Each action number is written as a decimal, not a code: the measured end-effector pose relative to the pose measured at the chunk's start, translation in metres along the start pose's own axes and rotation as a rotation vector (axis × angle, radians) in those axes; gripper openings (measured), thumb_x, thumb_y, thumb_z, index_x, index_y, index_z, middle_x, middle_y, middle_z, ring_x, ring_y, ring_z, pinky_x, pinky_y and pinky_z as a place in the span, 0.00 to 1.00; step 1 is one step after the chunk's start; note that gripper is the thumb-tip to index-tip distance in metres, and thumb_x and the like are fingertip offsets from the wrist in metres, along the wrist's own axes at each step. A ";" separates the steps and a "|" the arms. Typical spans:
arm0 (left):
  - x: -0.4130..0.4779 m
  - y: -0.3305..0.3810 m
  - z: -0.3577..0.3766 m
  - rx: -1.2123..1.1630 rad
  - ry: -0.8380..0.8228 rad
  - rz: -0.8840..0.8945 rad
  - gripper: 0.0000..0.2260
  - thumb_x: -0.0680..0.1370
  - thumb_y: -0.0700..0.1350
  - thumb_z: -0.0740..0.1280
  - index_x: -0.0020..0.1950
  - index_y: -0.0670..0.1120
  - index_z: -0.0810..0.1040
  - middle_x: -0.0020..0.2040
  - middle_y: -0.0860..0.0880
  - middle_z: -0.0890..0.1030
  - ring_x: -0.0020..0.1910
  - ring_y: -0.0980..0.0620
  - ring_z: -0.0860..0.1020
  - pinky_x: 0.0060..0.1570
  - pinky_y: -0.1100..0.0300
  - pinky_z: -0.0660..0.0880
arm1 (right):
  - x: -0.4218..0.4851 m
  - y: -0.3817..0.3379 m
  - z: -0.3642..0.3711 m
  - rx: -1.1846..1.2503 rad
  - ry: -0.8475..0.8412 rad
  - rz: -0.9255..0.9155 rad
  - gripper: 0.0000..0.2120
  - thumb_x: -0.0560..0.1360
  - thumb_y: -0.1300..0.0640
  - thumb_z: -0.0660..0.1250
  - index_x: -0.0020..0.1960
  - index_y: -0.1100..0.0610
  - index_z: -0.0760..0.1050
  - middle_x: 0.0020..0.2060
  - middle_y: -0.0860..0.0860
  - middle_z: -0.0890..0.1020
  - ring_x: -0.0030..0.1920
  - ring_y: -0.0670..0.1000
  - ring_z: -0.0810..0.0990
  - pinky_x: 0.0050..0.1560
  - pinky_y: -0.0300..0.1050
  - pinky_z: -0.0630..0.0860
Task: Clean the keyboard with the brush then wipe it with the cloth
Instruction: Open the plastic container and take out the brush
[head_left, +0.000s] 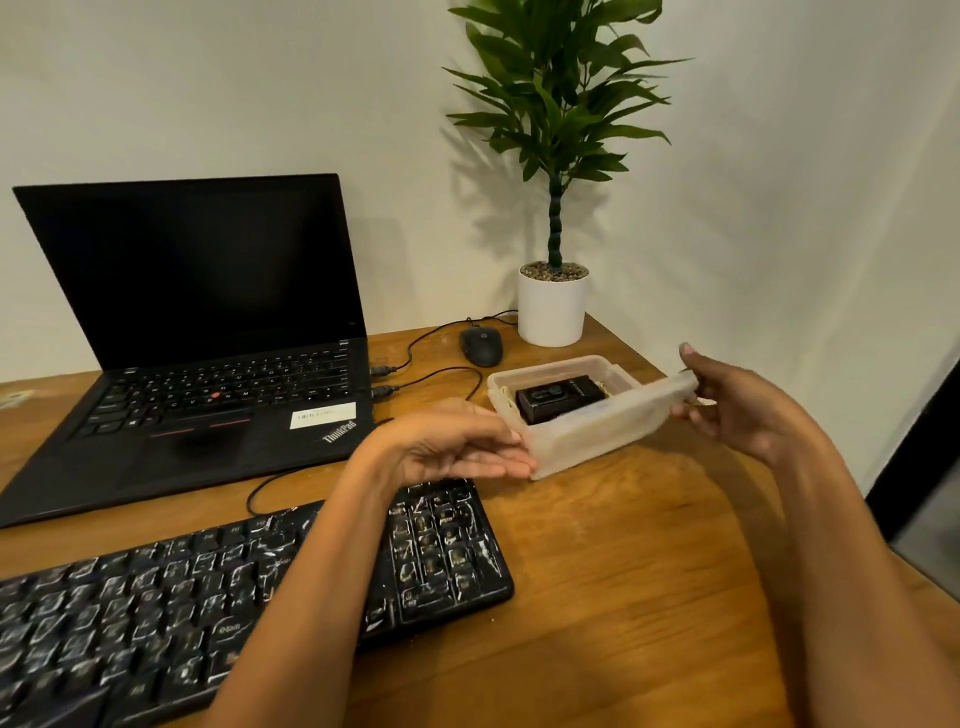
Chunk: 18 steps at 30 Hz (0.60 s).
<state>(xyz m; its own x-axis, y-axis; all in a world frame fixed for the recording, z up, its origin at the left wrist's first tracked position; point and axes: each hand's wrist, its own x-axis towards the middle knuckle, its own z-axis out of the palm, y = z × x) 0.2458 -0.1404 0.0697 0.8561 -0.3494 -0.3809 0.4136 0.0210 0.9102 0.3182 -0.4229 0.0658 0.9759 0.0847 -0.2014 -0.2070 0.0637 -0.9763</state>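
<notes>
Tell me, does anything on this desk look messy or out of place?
The black keyboard is smeared with white streaks and specks across its keys, number pad included. The translucent plastic box, touched by the left hand and gripped by the right hand, looks tilted, its right end raised.

Black keyboard (218, 587) flecked with white dust, black laptop (192, 332) with red accents, translucent whitish container (582, 415), white pot (552, 307), green plant (561, 93), honey-brown wooden table (597, 597)

Shiny brown wood table (623, 545), cloudy see-through plastic box (587, 431), black plastic keyboard (156, 597) with white smears, matt black laptop (208, 364), smooth white pot (551, 312)
</notes>
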 end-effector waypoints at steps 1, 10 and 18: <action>0.001 -0.001 0.002 0.049 -0.022 -0.023 0.07 0.75 0.34 0.64 0.51 0.33 0.79 0.40 0.38 0.83 0.34 0.49 0.83 0.31 0.65 0.79 | -0.002 -0.001 -0.005 -0.041 -0.042 0.014 0.14 0.69 0.48 0.68 0.43 0.59 0.74 0.35 0.54 0.76 0.29 0.48 0.77 0.23 0.33 0.74; 0.010 -0.002 0.019 0.343 -0.075 -0.181 0.10 0.75 0.37 0.65 0.53 0.32 0.77 0.40 0.40 0.83 0.35 0.51 0.83 0.33 0.68 0.78 | -0.006 0.001 -0.029 -0.455 -0.256 0.232 0.15 0.58 0.55 0.75 0.38 0.64 0.76 0.22 0.53 0.76 0.17 0.45 0.67 0.17 0.33 0.66; 0.022 -0.007 0.026 0.476 0.054 -0.207 0.09 0.76 0.37 0.64 0.51 0.31 0.77 0.36 0.41 0.82 0.31 0.52 0.82 0.32 0.69 0.78 | -0.002 0.007 -0.029 -0.719 -0.270 0.270 0.19 0.60 0.54 0.74 0.46 0.65 0.80 0.26 0.54 0.79 0.20 0.45 0.71 0.20 0.32 0.64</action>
<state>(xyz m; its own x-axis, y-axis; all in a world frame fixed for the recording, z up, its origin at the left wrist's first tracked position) 0.2536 -0.1725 0.0598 0.7909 -0.2524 -0.5575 0.3998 -0.4766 0.7830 0.3169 -0.4518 0.0570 0.8293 0.2484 -0.5005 -0.2478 -0.6393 -0.7279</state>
